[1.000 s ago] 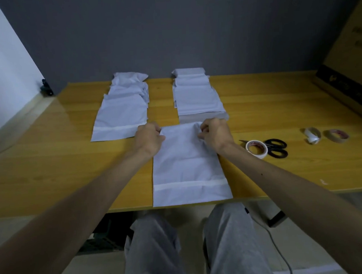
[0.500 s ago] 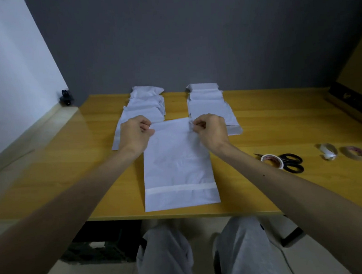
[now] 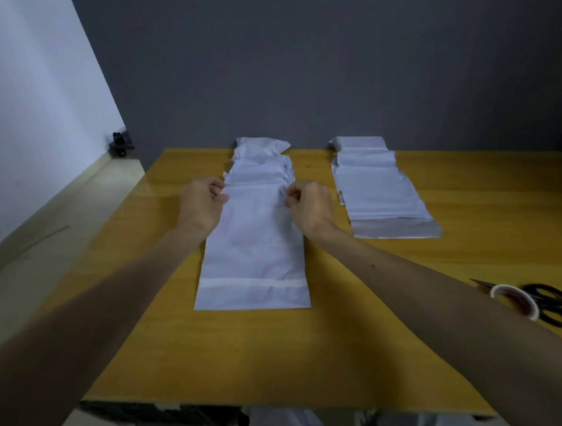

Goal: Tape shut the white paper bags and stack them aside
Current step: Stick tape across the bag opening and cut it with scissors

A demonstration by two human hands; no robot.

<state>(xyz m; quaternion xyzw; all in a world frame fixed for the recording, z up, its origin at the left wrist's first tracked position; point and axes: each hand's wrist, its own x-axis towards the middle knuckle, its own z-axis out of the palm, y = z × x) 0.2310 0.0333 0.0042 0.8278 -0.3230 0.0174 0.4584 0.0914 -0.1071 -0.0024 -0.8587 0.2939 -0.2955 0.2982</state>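
A white paper bag lies flat on the wooden table, overlapping the near end of the left stack of white bags. My left hand pinches the bag's top left corner. My right hand pinches its top right corner. A second stack of white bags lies to the right. A roll of tape sits at the right, partly behind my right forearm.
Black scissors lie beside the tape roll at the right. A grey wall stands behind the table and a white wall at the left. A small black object sits on the ledge at the far left corner.
Both hands have carried the bag away from the table's front edge and leftward onto the left stack. My view has turned left, so the tape and scissors sit near the right border.
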